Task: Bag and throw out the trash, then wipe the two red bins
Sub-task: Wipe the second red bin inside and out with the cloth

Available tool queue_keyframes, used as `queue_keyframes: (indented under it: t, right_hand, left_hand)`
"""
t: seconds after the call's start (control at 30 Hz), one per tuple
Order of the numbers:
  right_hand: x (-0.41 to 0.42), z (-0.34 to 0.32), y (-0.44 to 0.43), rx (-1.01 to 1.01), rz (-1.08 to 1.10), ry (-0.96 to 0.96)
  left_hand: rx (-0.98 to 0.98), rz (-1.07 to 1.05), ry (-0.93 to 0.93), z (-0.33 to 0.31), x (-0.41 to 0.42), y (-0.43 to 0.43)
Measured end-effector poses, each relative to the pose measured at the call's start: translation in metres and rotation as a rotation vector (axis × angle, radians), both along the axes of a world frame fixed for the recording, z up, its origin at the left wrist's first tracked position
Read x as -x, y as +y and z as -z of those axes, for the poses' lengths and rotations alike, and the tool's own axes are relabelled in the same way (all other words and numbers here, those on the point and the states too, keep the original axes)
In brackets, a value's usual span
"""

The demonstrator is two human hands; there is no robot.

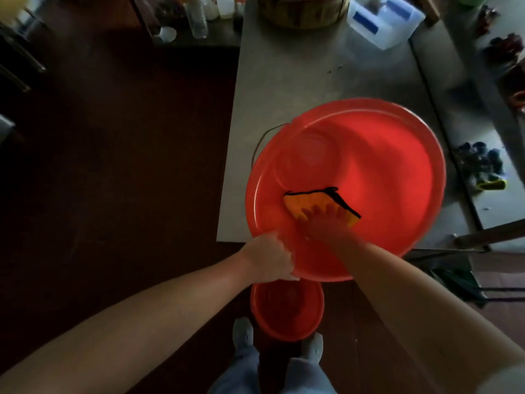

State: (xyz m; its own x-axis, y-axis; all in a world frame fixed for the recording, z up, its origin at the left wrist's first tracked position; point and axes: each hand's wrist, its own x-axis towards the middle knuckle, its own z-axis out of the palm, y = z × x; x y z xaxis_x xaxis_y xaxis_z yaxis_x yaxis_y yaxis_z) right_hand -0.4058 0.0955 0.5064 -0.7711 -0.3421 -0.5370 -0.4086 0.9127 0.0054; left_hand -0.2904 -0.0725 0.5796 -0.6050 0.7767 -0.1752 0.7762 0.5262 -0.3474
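inside red bin, right hand presses cloth.

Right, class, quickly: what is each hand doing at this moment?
Left hand: grips the rim of the large red bin.
Right hand: open, pressing the orange cloth inside it.

No readable text in this shot, not a word or number. The large red bin shows plain red plastic, and the orange cloth has only a black edging. At the top of the view, the clear bottles and the white container with its blue patches are too blurred to make out any label or brand.
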Motion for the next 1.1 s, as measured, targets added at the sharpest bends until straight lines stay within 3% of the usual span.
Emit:
queue_keyframes:
  t: [0.13, 0.27, 0.67, 0.87, 1.1]
  right_hand:
    - [0.015, 0.007, -0.011, -0.058, 0.061, -0.090]
    - [0.006, -0.002, -0.002, -0.055, -0.004, -0.045]
    - [-0.080, -0.060, 0.048, -0.064, -0.017, -0.189]
    - [-0.102, -0.079, 0.083, -0.049, -0.239, 0.005]
    - [-0.098, -0.090, 0.081, -0.109, -0.342, 0.174]
  left_hand:
    - [0.007, 0.002, -0.071, -0.004, 0.002, 0.001]
    - [0.073, 0.016, -0.099, -0.014, 0.004, 0.002]
    - [0.197, -0.067, -0.211, -0.027, 0.008, -0.006]
    - [0.256, -0.112, -0.102, -0.044, 0.016, -0.027]
    - [0.389, -0.170, -0.042, -0.078, 0.033, -0.054]
